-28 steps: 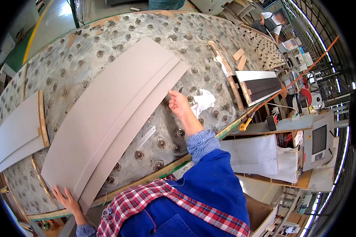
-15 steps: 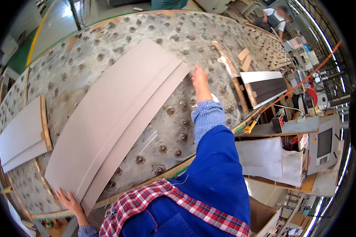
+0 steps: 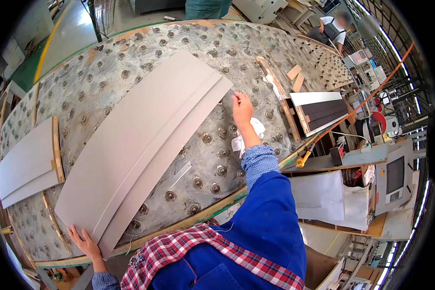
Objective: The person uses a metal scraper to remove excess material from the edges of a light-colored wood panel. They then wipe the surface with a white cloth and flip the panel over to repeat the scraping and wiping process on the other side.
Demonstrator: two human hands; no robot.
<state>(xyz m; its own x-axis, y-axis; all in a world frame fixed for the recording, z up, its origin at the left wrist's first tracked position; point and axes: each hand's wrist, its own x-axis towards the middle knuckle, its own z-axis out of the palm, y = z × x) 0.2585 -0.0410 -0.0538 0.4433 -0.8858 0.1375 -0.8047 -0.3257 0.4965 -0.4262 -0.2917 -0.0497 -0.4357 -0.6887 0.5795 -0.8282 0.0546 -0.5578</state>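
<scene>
A long light-grey panel (image 3: pixel 145 125) with a stepped, grooved strip along its right side lies slantwise on the roller-studded table. At its near left corner my left hand (image 3: pixel 86 244) rests with the fingers spread, touching the edge. My right hand (image 3: pixel 242 107) is just off the panel's far right corner, fingers curled in a pinch. Whatever they hold, if anything, is too small to name. Beneath my right wrist a crumpled white cloth (image 3: pixel 256 128) lies on the table.
The table (image 3: pixel 212 157) is studded with metal ball rollers. A shorter grey panel (image 3: pixel 26 159) with a wooden edge lies at left. At right are a wooden strip (image 3: pixel 278 96), a dark-striped panel (image 3: pixel 324 112) and an orange hose (image 3: pixel 372 99). A person (image 3: pixel 331 31) stands far right.
My right hand has drawn slightly back toward me near the panel's corner, and more of the white cloth shows. My left hand stays at the near corner.
</scene>
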